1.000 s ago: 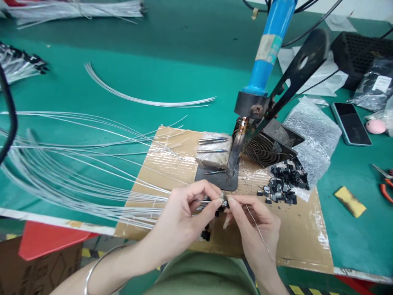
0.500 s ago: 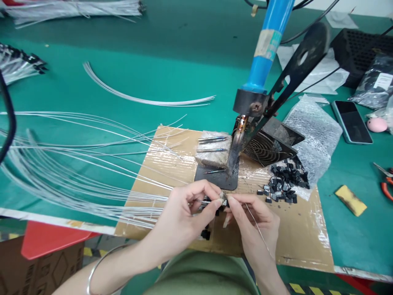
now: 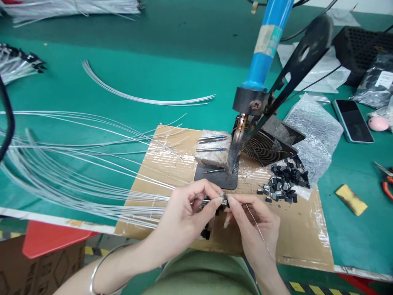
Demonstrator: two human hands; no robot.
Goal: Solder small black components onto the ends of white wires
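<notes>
My left hand is closed in a pinch on the end of a thin white cable, just below the soldering iron. My right hand pinches a small black connector against that cable end, fingertips almost touching the left ones. A thin strand of solder wire runs across the right palm, between the fingers. The exact joint is mostly covered by fingertips. Many white cables fan out to the left, passing under my left hand. A blue-handled soldering iron points down over a dark base plate.
A cardboard sheet lies beneath my hands. Loose black connector pieces are heaped at right, beside a small fan and bubble wrap. Farther right are a phone, a yellow sponge and orange-handled pliers.
</notes>
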